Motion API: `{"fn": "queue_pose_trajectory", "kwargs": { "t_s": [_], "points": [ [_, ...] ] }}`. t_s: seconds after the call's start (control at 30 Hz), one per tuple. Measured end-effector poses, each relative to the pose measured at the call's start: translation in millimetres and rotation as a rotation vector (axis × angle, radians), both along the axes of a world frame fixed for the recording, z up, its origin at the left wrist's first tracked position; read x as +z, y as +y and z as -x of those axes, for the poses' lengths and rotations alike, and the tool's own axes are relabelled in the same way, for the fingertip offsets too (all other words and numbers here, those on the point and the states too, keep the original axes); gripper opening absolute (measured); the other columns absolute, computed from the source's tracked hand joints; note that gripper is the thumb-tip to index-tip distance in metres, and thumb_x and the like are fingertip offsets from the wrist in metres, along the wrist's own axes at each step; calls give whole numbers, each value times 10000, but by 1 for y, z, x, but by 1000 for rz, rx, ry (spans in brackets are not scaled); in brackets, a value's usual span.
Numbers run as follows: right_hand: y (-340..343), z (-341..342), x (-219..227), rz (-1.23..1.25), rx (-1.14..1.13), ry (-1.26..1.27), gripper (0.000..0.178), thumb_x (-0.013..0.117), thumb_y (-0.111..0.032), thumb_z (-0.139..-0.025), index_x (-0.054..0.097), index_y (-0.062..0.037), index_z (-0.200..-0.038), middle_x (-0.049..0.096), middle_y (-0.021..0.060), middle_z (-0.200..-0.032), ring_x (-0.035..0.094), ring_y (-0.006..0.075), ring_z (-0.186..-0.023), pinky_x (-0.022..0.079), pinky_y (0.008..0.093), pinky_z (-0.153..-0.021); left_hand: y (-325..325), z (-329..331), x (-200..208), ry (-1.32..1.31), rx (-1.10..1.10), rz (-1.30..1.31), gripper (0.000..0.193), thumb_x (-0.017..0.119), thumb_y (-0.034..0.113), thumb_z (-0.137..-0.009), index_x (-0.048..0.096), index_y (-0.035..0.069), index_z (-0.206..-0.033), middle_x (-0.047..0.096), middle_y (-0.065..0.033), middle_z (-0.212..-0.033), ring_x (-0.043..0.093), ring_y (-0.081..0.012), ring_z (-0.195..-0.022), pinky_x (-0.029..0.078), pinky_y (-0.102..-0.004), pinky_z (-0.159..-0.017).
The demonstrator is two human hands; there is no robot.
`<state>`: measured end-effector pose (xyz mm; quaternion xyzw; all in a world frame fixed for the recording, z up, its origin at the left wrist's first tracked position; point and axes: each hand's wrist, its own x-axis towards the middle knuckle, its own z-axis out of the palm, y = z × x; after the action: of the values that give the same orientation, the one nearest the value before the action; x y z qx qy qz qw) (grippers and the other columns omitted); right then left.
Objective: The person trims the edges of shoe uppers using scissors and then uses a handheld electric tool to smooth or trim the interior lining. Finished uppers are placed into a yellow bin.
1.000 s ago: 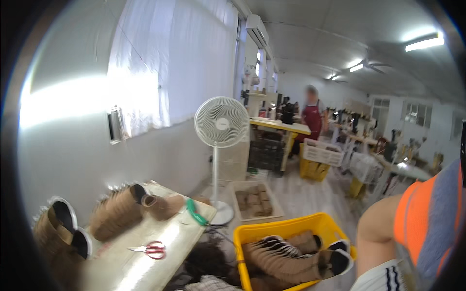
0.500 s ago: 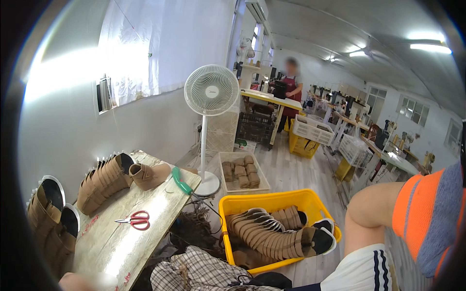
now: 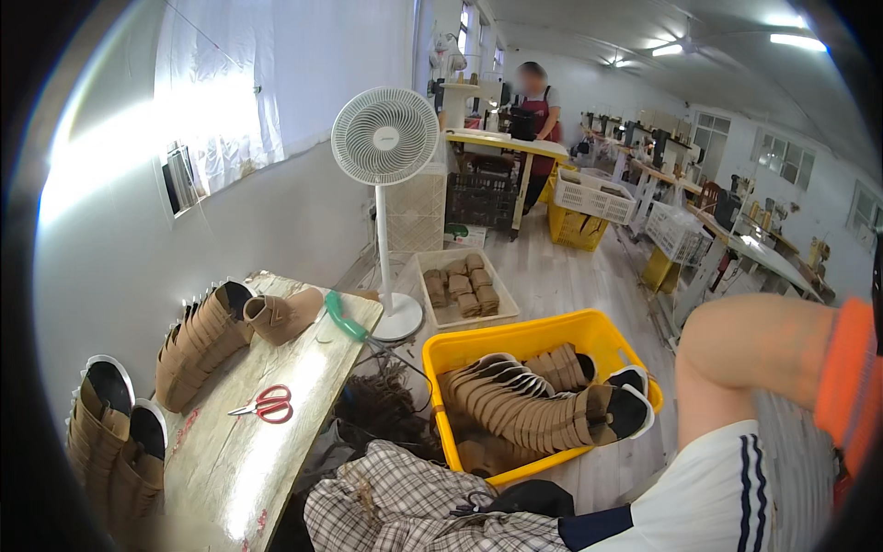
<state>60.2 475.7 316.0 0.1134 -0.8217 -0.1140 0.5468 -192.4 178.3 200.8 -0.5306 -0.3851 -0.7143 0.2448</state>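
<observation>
Uppers (image 3: 202,345) are lying nested on the table (image 3: 216,474), toward the left hand's side; neither hand is showing, so whether they are gripping or spread cannot be told; a careless sweep could be tipping the row against the scissors (image 3: 257,407), scratching it

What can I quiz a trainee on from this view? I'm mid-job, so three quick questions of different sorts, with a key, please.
1. Multiple choice: where do the scissors lie?
A) in a drawer
B) on the table
C) on a shelf

2. True or false: the fan stands on the table.

3. Fill the gap: the crate nearest the camera is ____ in colour.

Key: 1 B; 2 False, its base is on the floor; 3 yellow.
</observation>
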Motion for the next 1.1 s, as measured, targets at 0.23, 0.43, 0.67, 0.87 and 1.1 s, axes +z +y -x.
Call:
{"fn": "queue_pose_trajectory", "kwargs": {
  "t_s": [0.23, 0.43, 0.67, 0.87, 1.1],
  "points": [
    [6, 10, -4, 1, 9, -29, 201, 552, -199, -925, 595, -21, -1008, 613, 94, -918, 586, 191, -792, 480, 307, -733, -5, 2, -5, -14, 5, 11, 469, 291, 148, -969, 267, -93, -1370, 334, -243, -1419, 301, -369, -1342, 225, -467, -1134],
    [10, 12, -6, -2, -4, -29, 203, 554, -203, -923, 594, -23, -1006, 611, 94, -913, 584, 190, -785, 479, 307, -724, -6, 6, -9, 7, -7, 17, 472, 288, 145, -969, 265, -103, -1369, 336, -249, -1418, 303, -370, -1342, 226, -462, -1136],
    [13, 21, -7, -4, -6, -53, 204, 555, -208, -922, 594, -25, -1004, 608, 95, -907, 582, 189, -777, 479, 306, -713, -2, 6, -10, -9, -12, 29, 475, 284, 141, -968, 263, -115, -1369, 338, -255, -1417, 305, -371, -1343, 228, -456, -1137],
    [16, 26, -10, -38, -18, -63, 205, 557, -213, -921, 593, -27, -1001, 606, 95, -902, 579, 188, -770, 478, 305, -703, 2, 4, -15, 4, -11, 12, 479, 280, 137, -968, 261, -125, -1368, 339, -260, -1416, 306, -372, -1343, 229, -451, -1139],
    [24, 38, -14, -54, -13, -82, 207, 559, -218, -919, 592, -30, -999, 603, 95, -896, 577, 187, -762, 477, 305, -692, 7, 3, -17, 14, -13, 6, 483, 276, 133, -968, 258, -137, -1368, 341, -266, -1414, 308, -373, -1344, 231, -445, -1141]
  ]
}}
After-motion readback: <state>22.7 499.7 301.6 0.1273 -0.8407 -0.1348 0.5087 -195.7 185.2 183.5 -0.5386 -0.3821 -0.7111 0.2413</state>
